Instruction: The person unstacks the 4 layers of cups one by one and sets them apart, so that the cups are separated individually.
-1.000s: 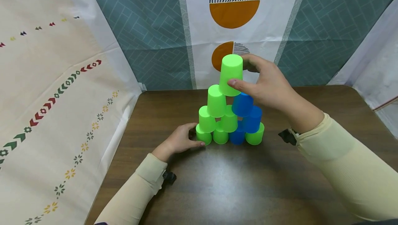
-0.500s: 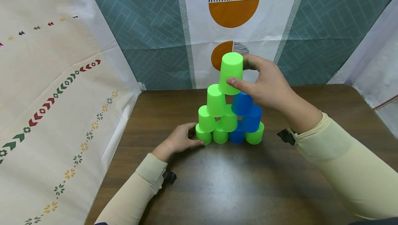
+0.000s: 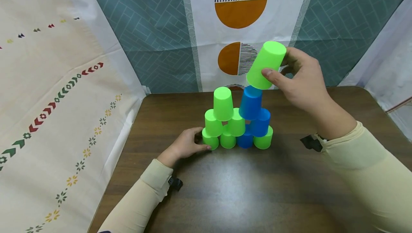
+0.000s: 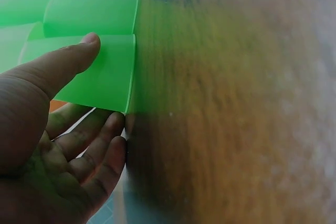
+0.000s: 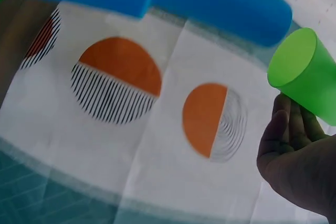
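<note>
My right hand (image 3: pixel 305 79) grips an upside-down green cup (image 3: pixel 268 63), thumb in front and fingers behind. The cup tilts, its base leaning to the right, just above the upper blue cup (image 3: pixel 251 102). In the right wrist view its open mouth shows, and the held cup (image 5: pixel 315 77) is apart from the blue cups (image 5: pixel 220 3). Below, inverted green and blue cups stand in three stacked rows; the top row has one green cup (image 3: pixel 223 103) and one blue. My left hand (image 3: pixel 186 143) holds the bottom-left green cup (image 3: pixel 210 140), thumb across its front (image 4: pixel 92 72).
The cups stand on a brown wooden table (image 3: pixel 231 190), whose far edge lies behind them. A patterned cloth (image 3: pixel 154 36) hangs at the back, and a cream cloth (image 3: pixel 64 118) hangs along the left side.
My right hand has lifted the green cup off the top row and carried it up and to the right, tilting it. The left hand and the other cups stay put.
</note>
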`<state>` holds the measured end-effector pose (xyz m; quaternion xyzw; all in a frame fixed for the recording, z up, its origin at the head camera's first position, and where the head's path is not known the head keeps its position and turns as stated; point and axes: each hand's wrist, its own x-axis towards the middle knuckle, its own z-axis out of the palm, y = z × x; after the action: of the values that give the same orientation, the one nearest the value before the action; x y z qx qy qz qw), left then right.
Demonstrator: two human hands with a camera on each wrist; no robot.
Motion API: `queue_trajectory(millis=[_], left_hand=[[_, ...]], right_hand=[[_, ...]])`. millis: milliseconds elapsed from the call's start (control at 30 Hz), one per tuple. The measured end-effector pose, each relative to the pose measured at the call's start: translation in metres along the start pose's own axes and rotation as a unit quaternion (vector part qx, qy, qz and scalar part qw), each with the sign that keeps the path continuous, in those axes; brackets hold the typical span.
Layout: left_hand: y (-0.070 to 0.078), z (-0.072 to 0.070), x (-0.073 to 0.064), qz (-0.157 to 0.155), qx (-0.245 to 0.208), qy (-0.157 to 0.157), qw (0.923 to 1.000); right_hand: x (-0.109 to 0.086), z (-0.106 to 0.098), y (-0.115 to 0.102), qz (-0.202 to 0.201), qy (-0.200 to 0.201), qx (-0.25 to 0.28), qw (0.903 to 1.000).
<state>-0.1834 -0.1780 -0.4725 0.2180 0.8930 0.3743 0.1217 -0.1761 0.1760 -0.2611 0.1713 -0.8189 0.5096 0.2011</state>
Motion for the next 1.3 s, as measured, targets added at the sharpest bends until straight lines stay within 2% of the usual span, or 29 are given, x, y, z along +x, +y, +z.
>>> queue_trajectory(millis=[100,200,400,567,700,900,1067,1200,1300], left_hand=[[0.0,0.0,0.0,-0.001,-0.003,0.001,1.0],[0.001,0.001,0.001,-0.001,-0.006,0.004,1.0],[0.001,0.001,0.001,-0.001,-0.001,0.004,1.0],[0.004,0.001,0.001,-0.011,-0.004,-0.001,0.9999],[0.004,0.002,0.002,-0.011,-0.009,-0.001,0.9999],[0.0,0.003,0.001,-0.011,-0.014,0.003,0.9998],[-0.001,0.004,0.002,-0.007,-0.013,0.005,0.9999],[0.0,0.003,0.003,-0.004,-0.016,0.006,0.9998],[0.0,0.003,0.003,-0.007,-0.012,0.006,0.9999]], right_hand=[[-0.003,-0.016,0.016,0.001,0.029,0.007,0.9996],[-0.005,-0.036,0.034,0.023,0.053,0.003,0.9984],[-0.013,-0.078,0.085,0.117,0.072,-0.02,0.9903],[-0.021,-0.111,0.136,0.2,0.08,-0.071,0.9739],[-0.028,-0.135,0.176,0.244,0.078,-0.122,0.9589],[-0.042,-0.158,0.226,0.304,0.037,-0.191,0.9328],[-0.052,-0.173,0.257,0.325,0.019,-0.225,0.9185],[-0.056,-0.179,0.272,0.33,0.012,-0.253,0.9093],[-0.058,-0.181,0.279,0.332,0.007,-0.259,0.907]])
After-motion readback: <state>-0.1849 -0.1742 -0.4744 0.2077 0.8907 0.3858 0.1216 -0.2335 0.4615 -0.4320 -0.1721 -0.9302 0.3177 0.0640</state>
